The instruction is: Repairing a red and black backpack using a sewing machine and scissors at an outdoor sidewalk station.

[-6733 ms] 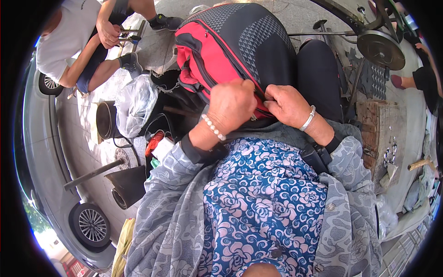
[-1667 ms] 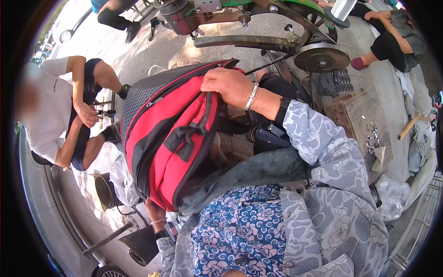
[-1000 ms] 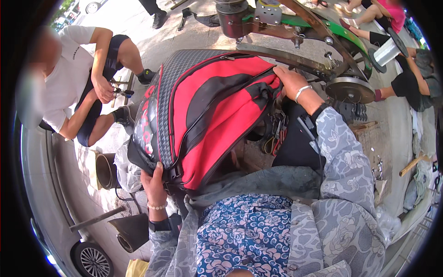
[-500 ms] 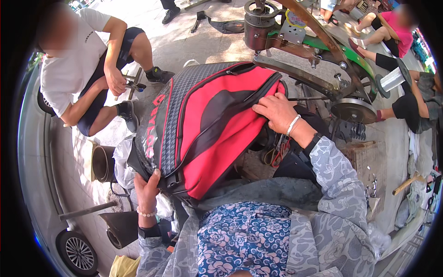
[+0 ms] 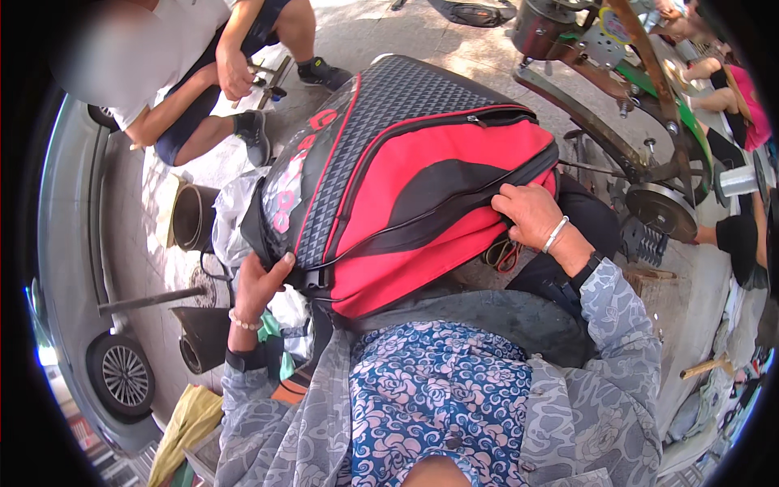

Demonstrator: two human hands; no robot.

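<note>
A large red and black bag (image 5: pixel 442 268) with a patterned grey side panel and zips lies across my lap. My left hand (image 5: pixel 264 286) grips its dark corner at the left, with the thumb on top. My right hand (image 5: pixel 531 217) is closed on the red edge at the right, close to a long black zip seam; its fingertips are partly hidden in the fabric. Under the bag's right edge, the handles of a pair of scissors (image 5: pixel 505 258) show in part. White plastic wrapping (image 5: pixel 234 209) touches the bag's left side.
Ahead on the right stands a metal machine (image 5: pixel 641 154) with a green wheel. A person (image 5: pixel 174 65) crouches at the left, beside a parked car (image 5: pixel 69 268). Rolled dark sheets (image 5: pixel 193 217) stand near my left arm. A wooden-handled tool (image 5: pixel 706 367) lies at the right.
The whole view has shifted. The bag's far end reaches higher in the picture. My right hand's fingers, spread on top before, are now curled at the red edge; my left hand keeps its corner.
</note>
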